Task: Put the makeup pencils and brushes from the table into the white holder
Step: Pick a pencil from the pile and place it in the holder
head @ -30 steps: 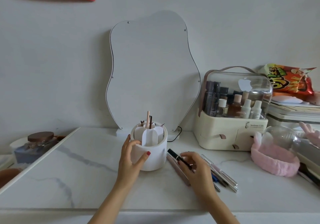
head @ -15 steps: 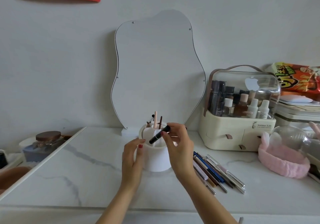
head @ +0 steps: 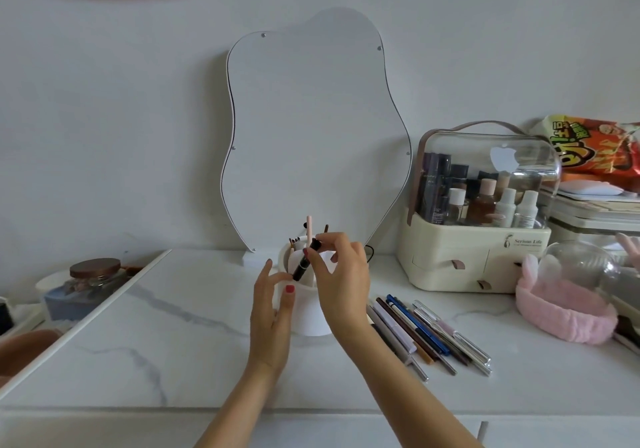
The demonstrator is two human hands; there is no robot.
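Note:
The white holder [head: 308,316] stands at the middle of the marble table [head: 180,343], with a pink stick and a few brown pencils upright in its back compartments. My left hand [head: 272,312] wraps the holder's left side. My right hand [head: 341,281] pinches the top of a black makeup tube [head: 304,266], which tilts with its lower end inside the holder's front opening. Several pencils and brushes [head: 426,333] lie in a loose row on the table just right of the holder.
A wavy mirror [head: 311,129] leans on the wall behind the holder. A cream cosmetics case [head: 474,264] stands at the right, with a pink headband [head: 564,312] and glass dome beside it. A lidded jar [head: 95,274] sits beyond the table's left edge.
My right hand picked the black tube off the table, carried it up over the holder, and has now lowered its end into the front opening. My left hand stayed on the holder.

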